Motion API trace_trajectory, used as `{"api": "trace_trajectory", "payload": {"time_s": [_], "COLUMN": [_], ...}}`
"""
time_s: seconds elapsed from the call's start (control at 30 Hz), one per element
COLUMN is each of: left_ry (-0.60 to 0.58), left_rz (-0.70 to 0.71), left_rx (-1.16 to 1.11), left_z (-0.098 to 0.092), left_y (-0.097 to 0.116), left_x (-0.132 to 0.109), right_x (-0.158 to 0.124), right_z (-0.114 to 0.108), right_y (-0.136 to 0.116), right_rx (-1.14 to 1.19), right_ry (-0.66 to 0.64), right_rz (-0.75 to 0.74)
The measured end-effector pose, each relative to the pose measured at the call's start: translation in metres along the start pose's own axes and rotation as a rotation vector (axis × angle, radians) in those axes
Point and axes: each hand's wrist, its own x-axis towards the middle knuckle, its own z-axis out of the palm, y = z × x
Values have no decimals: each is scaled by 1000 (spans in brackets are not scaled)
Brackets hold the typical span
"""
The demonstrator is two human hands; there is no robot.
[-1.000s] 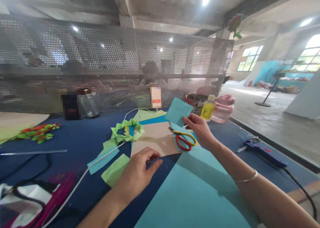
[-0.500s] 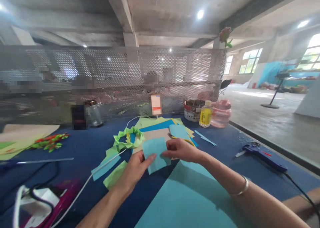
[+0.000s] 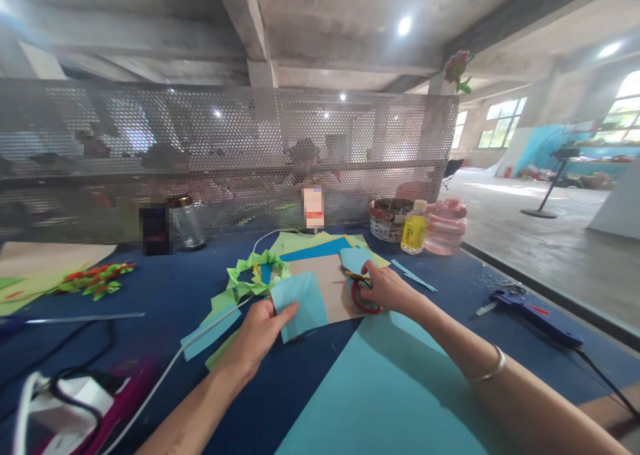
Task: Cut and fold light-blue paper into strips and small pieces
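Dk-blue tbl [image 3: 170,288] w/ lg lt-blue sheet [image 3: 390,395], corded tool [image 3: 537,316], yel-label btl [image 3: 414,228]

Light blue, squarish paper [image 3: 306,302] tilts; at its three o'clock, red-handled scissors [image 3: 355,275] point their tips toward ten o'clock.

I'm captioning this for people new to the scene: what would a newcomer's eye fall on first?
Probably the small light-blue four-sided paper piece in the left hand, mid-picture, and the red-and-yellow-handled metal scissors under the right hand. Next, perhaps, the spiky light-green paper ring just beyond the left hand. Farther back on the right, the clear bottle with a yellow label stands out too.
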Motion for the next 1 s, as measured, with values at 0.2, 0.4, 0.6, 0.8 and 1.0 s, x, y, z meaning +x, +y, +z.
{"api": "trace_trajectory", "payload": {"time_s": [0.2,0.4,0.6,0.8,1.0], "left_ry": [13,-28,-69,-87,-36], "left_rz": [-20,-8,9,-9,16], "left_rx": [-45,-30,-28,18,52], "left_z": [-2,-1,-2,-4,-8], "left_y": [1,1,1,-1,-7], "left_x": [-3,-4,-6,-4,3], "right_x": [4,8,11,14,17], "right_z": [-27,-26,-17,2,3], "right_y": [21,46,31,21,13], "right_rx": [-112,-159,-42,301,776], "right_ry": [169,83,97,122,326], "right_rz": [199,356,292,141,26]}}
